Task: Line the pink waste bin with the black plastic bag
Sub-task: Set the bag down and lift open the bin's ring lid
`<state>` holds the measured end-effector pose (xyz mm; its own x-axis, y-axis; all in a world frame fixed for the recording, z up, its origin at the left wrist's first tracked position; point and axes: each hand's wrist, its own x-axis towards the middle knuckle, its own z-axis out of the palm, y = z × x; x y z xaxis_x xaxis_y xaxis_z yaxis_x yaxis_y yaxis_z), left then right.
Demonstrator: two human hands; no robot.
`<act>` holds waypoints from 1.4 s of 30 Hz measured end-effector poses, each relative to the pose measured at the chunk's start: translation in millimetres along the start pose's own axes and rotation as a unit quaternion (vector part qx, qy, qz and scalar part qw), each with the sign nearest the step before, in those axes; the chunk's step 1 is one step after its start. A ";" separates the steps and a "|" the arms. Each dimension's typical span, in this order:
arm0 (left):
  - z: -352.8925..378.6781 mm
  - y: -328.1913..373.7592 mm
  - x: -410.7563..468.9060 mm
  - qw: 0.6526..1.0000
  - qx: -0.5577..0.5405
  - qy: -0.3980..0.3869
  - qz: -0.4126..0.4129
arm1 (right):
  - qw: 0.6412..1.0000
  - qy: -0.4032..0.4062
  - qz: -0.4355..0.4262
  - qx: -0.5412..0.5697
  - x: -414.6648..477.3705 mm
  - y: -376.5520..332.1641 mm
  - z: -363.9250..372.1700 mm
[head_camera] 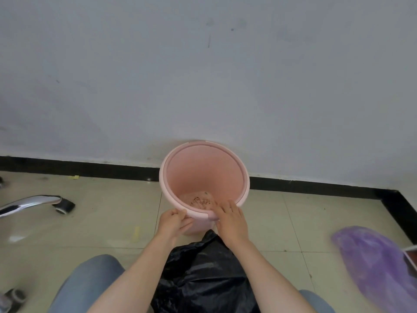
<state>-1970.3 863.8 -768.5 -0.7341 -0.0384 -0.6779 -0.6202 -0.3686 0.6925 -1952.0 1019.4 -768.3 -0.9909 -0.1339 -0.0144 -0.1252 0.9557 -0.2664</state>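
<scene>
The pink waste bin [204, 168] stands on the tiled floor against the white wall, tilted slightly toward me, with a clip ring around its rim and some dirt at its bottom. My left hand [173, 222] grips the near rim of the bin. My right hand [230, 219] rests on the near rim to the right, fingers spread over the edge. The black plastic bag [203, 274] lies crumpled on my lap between my forearms, below the bin.
A chrome chair leg with a black caster [64, 205] lies at the left, another caster [13, 295] at the bottom left. A purple plastic bag [374, 265] sits on the floor at the right. A black skirting [79, 169] runs along the wall.
</scene>
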 end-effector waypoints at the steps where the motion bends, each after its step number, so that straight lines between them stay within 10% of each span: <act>1: 1.7 -0.5 -1.1 1.000 -0.010 0.000 0.002 | 1.000 -0.007 0.004 -0.004 4.1 1.0 0.0; 22: -9.8 8.8 -0.9 1.000 0.019 0.003 -0.015 | 0.989 -0.043 -0.006 -0.141 -4.6 -11.7 -4.5; 42: -38.3 17.6 -11.1 0.999 0.021 0.027 -0.028 | 0.986 -0.148 -0.053 0.049 38.2 -49.6 -152.4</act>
<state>-1962.6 822.2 -758.2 -0.6833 -0.0686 -0.7269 -0.6713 -0.3325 0.6624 -1991.1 1006.8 -608.8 -0.9132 -0.3156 -0.2577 -0.2075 0.9046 -0.3725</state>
